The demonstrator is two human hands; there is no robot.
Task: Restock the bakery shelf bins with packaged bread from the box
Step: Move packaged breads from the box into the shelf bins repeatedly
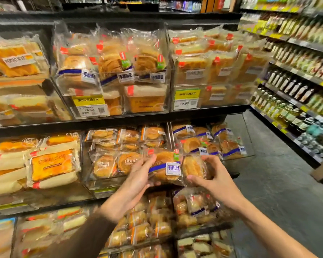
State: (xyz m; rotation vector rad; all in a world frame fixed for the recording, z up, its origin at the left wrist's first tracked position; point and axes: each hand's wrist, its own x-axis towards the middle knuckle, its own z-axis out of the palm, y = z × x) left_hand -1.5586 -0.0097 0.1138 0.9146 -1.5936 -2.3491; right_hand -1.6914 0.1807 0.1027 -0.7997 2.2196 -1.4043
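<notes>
Bread pack [165,167] sits between our hands, just before the bin [249,146] of matching packs [191,144] | left hand [136,177] and right hand [214,180] each close their grip round one end | we should slide it in flat, label outward.

The left hand [136,180] is covering the left end of the bread pack [164,167]. Right of the pack, shelved bottles [296,90] are blurring, labels unreadable. Left of the pack, a bread bin [45,199] is running off the edge.
</notes>
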